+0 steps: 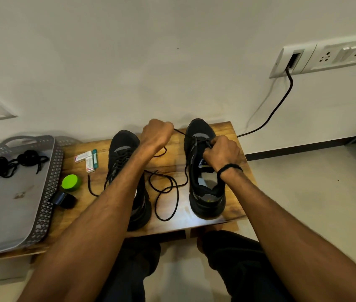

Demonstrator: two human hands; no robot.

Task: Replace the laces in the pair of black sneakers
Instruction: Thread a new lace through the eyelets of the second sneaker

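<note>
Two black sneakers stand on a wooden table (229, 129), toes toward the wall. My left forearm crosses the left sneaker (120, 153), which shows laces in its eyelets. The right sneaker (203, 171) has a black lace (168, 192) running from its upper eyelets into loose loops on the table between the shoes. My left hand (156, 134) is raised beyond the sneakers and pinches one end of that lace, pulled taut. My right hand (222, 152) grips the right sneaker's tongue and eyelet area. More black laces (15, 162) lie bundled in a grey tray (48, 199) at the left.
Near the left sneaker lie small white boxes (86, 160), a green round lid (70, 182), a small black object (64, 199) and a short lace end. A black cable (279, 105) runs from a wall socket down past the table's right corner. My knees are under the front edge.
</note>
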